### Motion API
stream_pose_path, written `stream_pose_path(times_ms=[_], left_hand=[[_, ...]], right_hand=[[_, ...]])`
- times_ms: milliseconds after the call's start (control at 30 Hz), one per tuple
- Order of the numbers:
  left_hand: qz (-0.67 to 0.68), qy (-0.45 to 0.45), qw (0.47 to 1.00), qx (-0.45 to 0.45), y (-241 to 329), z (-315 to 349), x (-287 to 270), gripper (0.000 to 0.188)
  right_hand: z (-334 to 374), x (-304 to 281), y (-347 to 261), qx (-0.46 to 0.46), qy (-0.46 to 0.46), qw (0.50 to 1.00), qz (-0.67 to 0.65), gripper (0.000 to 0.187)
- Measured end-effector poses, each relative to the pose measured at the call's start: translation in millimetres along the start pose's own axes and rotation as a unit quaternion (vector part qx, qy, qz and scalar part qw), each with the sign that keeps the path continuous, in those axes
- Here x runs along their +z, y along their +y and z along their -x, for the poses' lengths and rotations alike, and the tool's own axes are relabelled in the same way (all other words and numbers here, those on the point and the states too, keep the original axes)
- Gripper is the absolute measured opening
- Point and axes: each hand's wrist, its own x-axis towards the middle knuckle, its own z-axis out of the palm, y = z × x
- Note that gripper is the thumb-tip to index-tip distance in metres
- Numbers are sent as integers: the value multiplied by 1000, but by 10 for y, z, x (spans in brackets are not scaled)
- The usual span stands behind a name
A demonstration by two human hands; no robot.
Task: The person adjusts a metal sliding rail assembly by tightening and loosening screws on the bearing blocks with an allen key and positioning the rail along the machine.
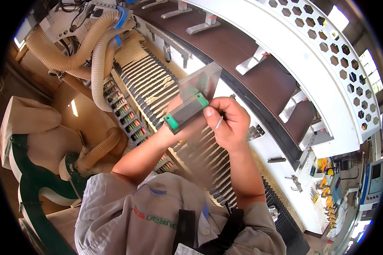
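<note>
Holding a green-ended oblong block (186,114) in the left hand (189,128), too hidden to tell how open; pinching a silvery rod (219,122) in the curled right hand (230,121); over ridged, dusty bellows (147,85).

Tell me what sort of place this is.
Likely a woodworking workshop: a long white machine stands alongside, ribbed beige hoses look like dust extraction, and pale sawdust-like debris lies about.
</note>
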Motion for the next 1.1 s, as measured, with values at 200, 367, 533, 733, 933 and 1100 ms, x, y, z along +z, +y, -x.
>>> stream_pose_path(times_ms=[200, 367, 533, 733, 933, 1100], left_hand=[[170, 33, 985, 1, 12, 141, -22, 43], [111, 11, 994, -15, 31, 203, -132, 23], [149, -14, 988, -28, 3, 228, -206, 25], [81, -23, 996, -26, 60, 200, -250, 19], [85, 2, 996, 2, 43, 211, -230, 17], [83, -8, 997, 7, -28, 210, -231, 17]], right_hand=[[94, 26, -109, -39, -21, 993, 107, 7], [144, -28, -220, 59, 7, 996, -67, 25], [33, -40, -359, -41, 142, 989, 28, 56], [-7, -10, -468, 107, 117, 971, -180, 51], [-39, 12, -225, 122, 69, 972, -190, 49], [-37, 52, -168, 143, 77, 961, -225, 49]])
